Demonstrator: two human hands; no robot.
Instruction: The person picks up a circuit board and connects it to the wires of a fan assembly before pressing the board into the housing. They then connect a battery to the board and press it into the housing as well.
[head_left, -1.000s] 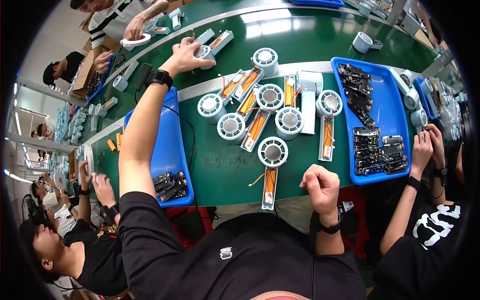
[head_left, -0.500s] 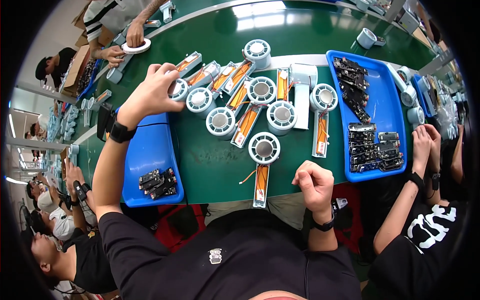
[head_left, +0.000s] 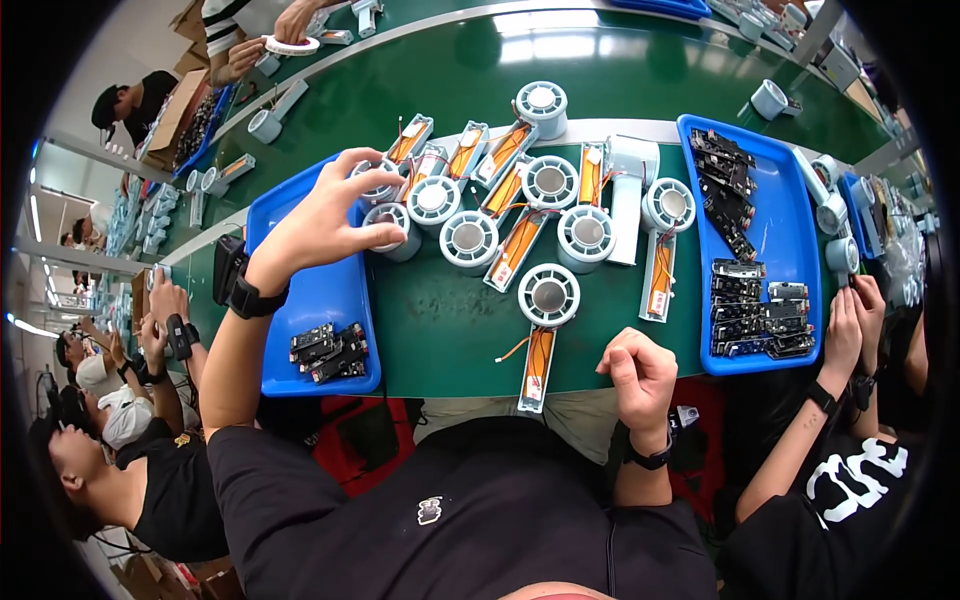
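My left hand, thumb and fingers spread, reaches over two pale-blue round-headed housings at the left end of a group. Its fingers overlap the upper housing, and the thumb lies against the lower housing. Whether it grips either I cannot make out. These housings have slotted round heads and open handles showing orange strips and thin wires. Near the table's front edge, one such housing lies apart, its handle toward me with a loose orange wire. Beside it on the right, my right hand is curled closed with nothing visible in it.
A blue tray with a few black electronic parts stands under my left forearm. On the right, a larger blue tray holds rows of black parts. Co-workers' hands are close beyond it. Another person handles a white ring far left.
One round-headed housing at the left has shifted toward me under my left hand, and two heads show there now. My right hand stays curled. The whole view has shifted slightly.
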